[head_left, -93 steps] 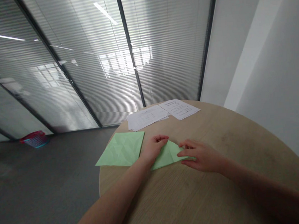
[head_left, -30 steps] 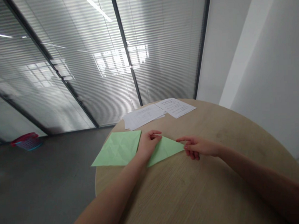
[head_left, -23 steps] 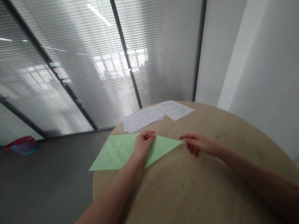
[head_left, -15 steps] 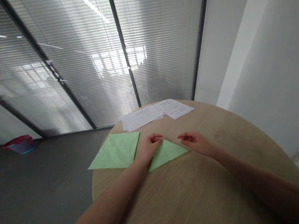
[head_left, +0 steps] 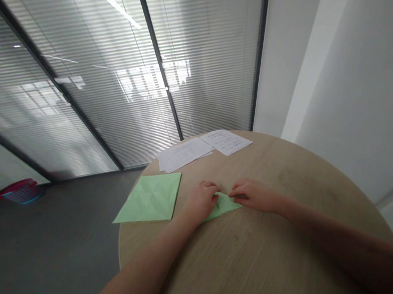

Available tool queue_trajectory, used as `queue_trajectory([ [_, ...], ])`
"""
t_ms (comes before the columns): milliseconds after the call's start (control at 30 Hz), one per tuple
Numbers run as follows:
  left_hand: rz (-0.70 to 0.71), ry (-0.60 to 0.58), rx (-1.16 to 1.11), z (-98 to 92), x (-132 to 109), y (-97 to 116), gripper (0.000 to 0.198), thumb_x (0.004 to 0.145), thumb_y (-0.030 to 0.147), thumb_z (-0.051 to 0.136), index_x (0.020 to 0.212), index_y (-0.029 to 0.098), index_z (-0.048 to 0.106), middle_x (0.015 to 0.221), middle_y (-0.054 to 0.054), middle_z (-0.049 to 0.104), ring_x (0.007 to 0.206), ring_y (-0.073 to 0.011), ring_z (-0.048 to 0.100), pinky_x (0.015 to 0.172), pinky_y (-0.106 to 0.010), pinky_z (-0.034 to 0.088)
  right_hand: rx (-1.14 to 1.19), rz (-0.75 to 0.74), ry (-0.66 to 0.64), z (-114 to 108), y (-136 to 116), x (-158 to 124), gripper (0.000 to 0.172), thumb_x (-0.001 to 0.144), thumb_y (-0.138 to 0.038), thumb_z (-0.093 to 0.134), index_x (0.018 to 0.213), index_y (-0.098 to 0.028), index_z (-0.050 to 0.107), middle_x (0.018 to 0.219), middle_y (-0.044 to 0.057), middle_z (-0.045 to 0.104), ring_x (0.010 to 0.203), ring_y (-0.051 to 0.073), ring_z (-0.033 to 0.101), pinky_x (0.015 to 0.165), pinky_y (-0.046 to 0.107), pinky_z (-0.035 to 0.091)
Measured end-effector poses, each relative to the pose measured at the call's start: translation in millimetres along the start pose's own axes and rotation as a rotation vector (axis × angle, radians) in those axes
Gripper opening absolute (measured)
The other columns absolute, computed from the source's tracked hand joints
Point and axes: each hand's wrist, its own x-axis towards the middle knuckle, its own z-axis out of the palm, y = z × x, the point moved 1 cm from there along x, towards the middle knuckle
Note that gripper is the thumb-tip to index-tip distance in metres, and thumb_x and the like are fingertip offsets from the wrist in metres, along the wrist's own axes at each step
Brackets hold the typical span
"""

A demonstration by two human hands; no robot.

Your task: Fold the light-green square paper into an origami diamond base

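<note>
A folded piece of green paper point(head_left: 225, 204) lies on the table in front of me, its upper edge partly covered by my fingers. My left hand point(head_left: 203, 200) is curled over its left part, fingers closed on the paper. At the upper right edge, my right hand point(head_left: 252, 196) has thumb and fingers pinched together on the paper. Left of my hands rests a flat stack of green paper sheets point(head_left: 148, 197) with crease marks, its left corner reaching past the table edge.
White printed sheets point(head_left: 187, 154) and another printed page point(head_left: 225, 141) lie at the far side of the round wooden table point(head_left: 242, 258). A red and blue plastic basket point(head_left: 21, 191) stands on the floor at left. Behind are glass panels with blinds point(head_left: 212, 76) and a white wall point(head_left: 345, 91).
My right hand has moved left onto the green paper, and my left hand has curled further over it. The paper's upper point is now folded down, leaving a lower shape.
</note>
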Motion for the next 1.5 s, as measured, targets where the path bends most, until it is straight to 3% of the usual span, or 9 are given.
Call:
queue_trajectory([
  [100,0.029,-0.112,0.055,3.0,-1.9,8.9,0.029,0.091,0.01,0.054,0.104,0.018,0.078,0.106,-0.011,0.075,0.102,-0.0235,0.067,0.1,-0.037,0.051,-0.047,0.0,-0.019,-3.6,-2.9,-0.3,0.024,0.095,-0.019,0.059,0.109,-0.02,0.079,0.103,0.008,0.072,0.097,0.02,0.065,0.089,0.03,0.045],
  [233,0.039,-0.158,0.164,2.8,-3.3,14.9,0.03,0.093,0.01,0.049,0.1,0.017,0.077,0.102,-0.012,0.074,0.097,-0.0242,0.068,0.093,-0.036,0.052,-0.1,-0.043,-0.063,-7.6,-1.2,-2.1,0.023,0.097,-0.022,0.057,0.093,-0.019,0.08,0.093,0.007,0.072,0.09,0.019,0.064,0.083,0.028,0.043],
  [433,0.155,-0.163,0.271,-1.3,-6.5,18.8,0.039,0.094,0.013,0.051,0.126,0.025,0.071,0.109,-0.01,0.07,0.099,-0.0266,0.065,0.088,-0.037,0.051,-0.146,-0.009,-0.082,-8.9,-5.4,-3.5,0.026,0.097,-0.019,0.054,0.089,-0.02,0.079,0.089,0.006,0.071,0.084,0.017,0.064,0.075,0.027,0.04],
  [533,0.167,-0.19,0.282,-0.9,-7.1,19.2,0.04,0.094,0.014,0.052,0.128,0.027,0.071,0.11,-0.01,0.069,0.099,-0.0258,0.064,0.088,-0.036,0.051,-0.138,0.021,-0.083,-8.3,-7.9,-4.4,0.026,0.096,-0.018,0.053,0.097,-0.021,0.079,0.094,0.006,0.072,0.085,0.018,0.064,0.074,0.026,0.04],
  [700,0.086,-0.182,0.3,-3.8,-5.5,19.7,0.038,0.094,0.014,0.051,0.123,0.026,0.074,0.108,-0.012,0.068,0.1,-0.027,0.063,0.086,-0.037,0.051,-0.183,0.048,-0.103,-9.2,-9.1,-4.2,0.028,0.095,-0.018,0.052,0.096,-0.023,0.079,0.093,0.006,0.073,0.086,0.018,0.065,0.073,0.026,0.039],
  [833,-0.026,-0.184,0.342,-13.2,-3.7,19.6,0.027,0.095,0.024,0.056,0.107,0.022,0.079,0.104,-0.014,0.07,0.101,-0.0312,0.063,0.086,-0.041,0.051,-0.238,0.066,-0.121,-13.0,-13.4,-1.9,0.026,0.092,-0.017,0.054,0.089,-0.022,0.079,0.091,0.006,0.075,0.083,0.019,0.066,0.069,0.026,0.037],
  [967,-0.096,-0.161,0.313,-19.7,-2.8,19.8,0.024,0.092,0.03,0.062,0.107,0.023,0.08,0.103,-0.015,0.071,0.102,-0.0345,0.063,0.084,-0.044,0.051,-0.277,0.108,-0.142,-19.5,-17.2,-2.4,0.024,0.088,-0.017,0.056,0.078,-0.021,0.078,0.086,0.006,0.076,0.077,0.019,0.067,0.064,0.026,0.034],
  [1200,-0.172,-0.111,0.312,-20.3,-3.1,21.4,0.021,0.087,0.035,0.068,0.089,0.016,0.078,0.098,-0.02,0.071,0.101,-0.038,0.063,0.083,-0.046,0.05,-0.313,0.224,-0.201,-31.1,-22.4,-11.1,0.026,0.077,-0.014,0.059,0.082,-0.023,0.083,0.082,0.008,0.077,0.071,0.019,0.067,0.059,0.026,0.034],
  [1500,-0.187,-0.122,0.32,-14.8,-5.5,10.8,0.035,0.091,0.037,0.061,0.111,0.012,0.073,0.115,-0.022,0.071,0.111,-0.0381,0.063,0.093,-0.048,0.05,-0.391,0.365,-0.184,-42.7,-19.3,-23.3,0.023,0.081,-0.015,0.057,0.078,-0.018,0.08,0.084,0.012,0.076,0.074,0.024,0.068,0.059,0.029,0.032],
])
